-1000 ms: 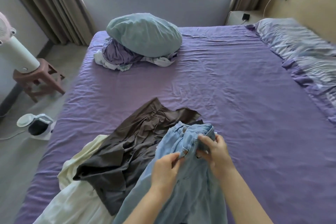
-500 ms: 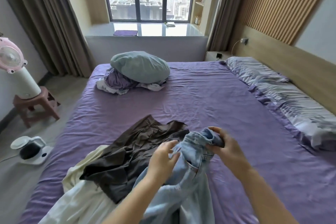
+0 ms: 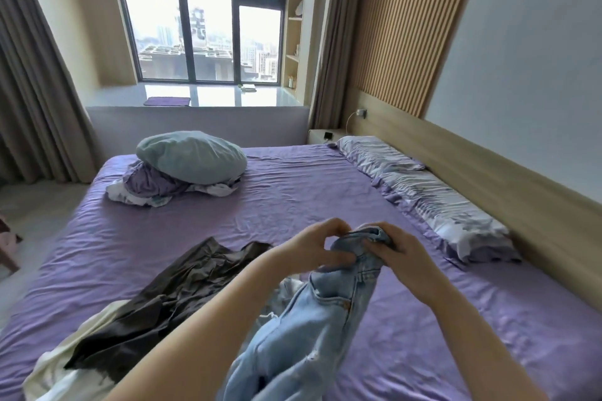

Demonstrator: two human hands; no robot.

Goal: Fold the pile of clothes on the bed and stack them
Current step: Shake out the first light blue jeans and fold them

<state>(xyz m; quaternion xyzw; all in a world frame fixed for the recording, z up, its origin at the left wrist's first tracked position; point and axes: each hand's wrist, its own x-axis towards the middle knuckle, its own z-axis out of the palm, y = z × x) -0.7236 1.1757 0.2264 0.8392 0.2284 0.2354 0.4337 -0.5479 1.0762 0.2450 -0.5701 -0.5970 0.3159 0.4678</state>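
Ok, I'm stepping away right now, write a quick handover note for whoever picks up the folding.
Left hand and right hand both grip the waistband of the light blue jeans, held up above the purple bed; the legs hang toward the camera.
Brown garment and cream garment lie crumpled on the bed's near left.
Done: nothing folded or stacked in view.
Left: fold the jeans, then the brown and cream pieces, and stack them.

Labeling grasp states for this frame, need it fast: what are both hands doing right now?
Left hand: fingers curled on the waistband of the light blue jeans, gripping it.
Right hand: gripping the same waistband, jeans lifted off the bed.
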